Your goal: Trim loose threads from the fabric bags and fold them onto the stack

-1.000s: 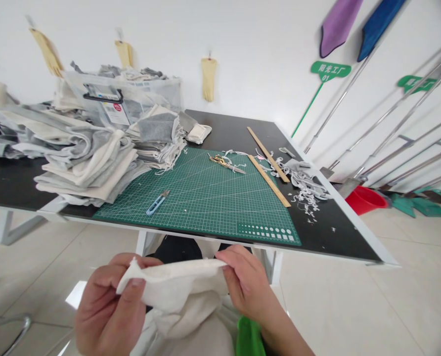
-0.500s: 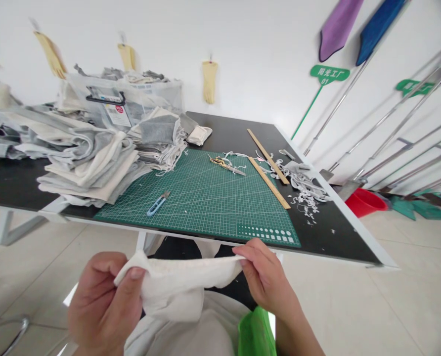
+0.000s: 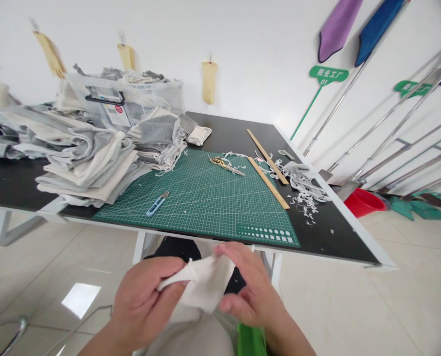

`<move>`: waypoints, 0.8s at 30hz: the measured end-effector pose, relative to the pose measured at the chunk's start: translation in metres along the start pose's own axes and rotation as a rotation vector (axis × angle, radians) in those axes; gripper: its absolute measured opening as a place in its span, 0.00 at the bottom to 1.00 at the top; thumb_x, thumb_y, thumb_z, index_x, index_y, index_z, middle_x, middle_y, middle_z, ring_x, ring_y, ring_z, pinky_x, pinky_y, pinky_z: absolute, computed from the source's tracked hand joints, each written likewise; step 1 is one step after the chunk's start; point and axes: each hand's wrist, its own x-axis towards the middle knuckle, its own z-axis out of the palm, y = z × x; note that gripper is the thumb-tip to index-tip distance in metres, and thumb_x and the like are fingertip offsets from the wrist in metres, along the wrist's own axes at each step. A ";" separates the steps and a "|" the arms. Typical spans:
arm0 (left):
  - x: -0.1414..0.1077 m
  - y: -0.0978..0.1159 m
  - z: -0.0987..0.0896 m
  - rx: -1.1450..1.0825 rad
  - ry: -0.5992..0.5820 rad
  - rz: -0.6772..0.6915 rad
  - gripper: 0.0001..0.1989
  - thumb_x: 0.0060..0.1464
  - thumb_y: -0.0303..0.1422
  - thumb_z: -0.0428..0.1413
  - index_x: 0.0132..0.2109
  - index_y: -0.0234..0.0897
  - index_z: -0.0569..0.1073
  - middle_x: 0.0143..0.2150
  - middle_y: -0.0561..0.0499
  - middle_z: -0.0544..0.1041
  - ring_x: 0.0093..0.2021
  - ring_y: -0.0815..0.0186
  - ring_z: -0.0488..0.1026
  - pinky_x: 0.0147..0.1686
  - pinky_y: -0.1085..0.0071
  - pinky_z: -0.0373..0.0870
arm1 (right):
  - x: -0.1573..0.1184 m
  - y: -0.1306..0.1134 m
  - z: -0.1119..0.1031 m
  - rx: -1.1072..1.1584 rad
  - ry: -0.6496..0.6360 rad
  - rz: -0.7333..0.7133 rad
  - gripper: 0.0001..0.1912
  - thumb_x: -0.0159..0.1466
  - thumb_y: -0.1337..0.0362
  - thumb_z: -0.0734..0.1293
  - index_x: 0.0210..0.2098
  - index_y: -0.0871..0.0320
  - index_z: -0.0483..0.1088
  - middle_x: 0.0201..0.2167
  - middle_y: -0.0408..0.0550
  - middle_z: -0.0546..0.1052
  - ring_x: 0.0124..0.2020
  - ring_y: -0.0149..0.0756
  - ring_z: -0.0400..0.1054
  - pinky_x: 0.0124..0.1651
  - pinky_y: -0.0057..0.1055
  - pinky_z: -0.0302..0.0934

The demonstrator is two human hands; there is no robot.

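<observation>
A cream-white cloth [image 3: 207, 284] is held up over the lap, in front of the table's near edge. My left hand [image 3: 144, 301] pinches its left end between thumb and fingers. My right hand [image 3: 248, 291] is at the cloth's right side, thumb and fingers apart, with the fingertips touching its upper right edge; whether they grip it is unclear. On the green cutting mat [image 3: 205, 198] beyond lie blue thread snips [image 3: 157, 203] and gold-handled scissors [image 3: 226, 166].
Stacked grey and cream cloths [image 3: 90, 168] cover the table's left side, by a clear plastic bin [image 3: 131, 101]. Two wooden rulers [image 3: 268, 183] and white scraps [image 3: 305, 188] lie right. A red bucket [image 3: 363, 201] stands on the floor.
Both hands have come closer together. The cloth, stretched wide between them before, is now bunched shorter. My right hand's fingers have spread from their pinch.
</observation>
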 end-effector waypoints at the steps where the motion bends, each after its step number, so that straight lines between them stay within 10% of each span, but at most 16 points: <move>1: 0.003 -0.001 0.002 0.011 -0.072 0.130 0.05 0.56 0.32 0.55 0.41 0.46 0.71 0.30 0.59 0.78 0.27 0.70 0.74 0.30 0.75 0.68 | 0.003 -0.004 0.005 0.035 -0.033 -0.007 0.34 0.65 0.39 0.59 0.60 0.58 0.61 0.48 0.58 0.76 0.50 0.47 0.69 0.52 0.43 0.64; 7: 0.009 -0.001 0.013 0.024 -0.253 0.245 0.05 0.58 0.29 0.51 0.42 0.43 0.65 0.29 0.59 0.76 0.27 0.72 0.73 0.30 0.76 0.67 | 0.015 -0.010 0.021 0.214 -0.078 0.027 0.16 0.70 0.54 0.56 0.32 0.56 0.64 0.24 0.45 0.67 0.27 0.35 0.62 0.31 0.32 0.58; 14: -0.002 -0.008 0.011 -0.025 -0.405 0.115 0.05 0.60 0.32 0.52 0.43 0.43 0.64 0.28 0.60 0.72 0.26 0.73 0.70 0.28 0.76 0.64 | 0.011 -0.006 0.016 0.293 0.037 -0.022 0.09 0.68 0.65 0.57 0.31 0.56 0.63 0.24 0.45 0.65 0.28 0.35 0.62 0.34 0.35 0.59; 24: -0.004 0.003 0.010 0.041 -0.331 0.239 0.04 0.59 0.27 0.50 0.38 0.42 0.65 0.25 0.58 0.73 0.24 0.70 0.71 0.27 0.74 0.65 | 0.006 -0.023 0.029 0.280 0.120 0.101 0.08 0.67 0.62 0.59 0.34 0.57 0.67 0.23 0.42 0.66 0.23 0.31 0.61 0.27 0.29 0.54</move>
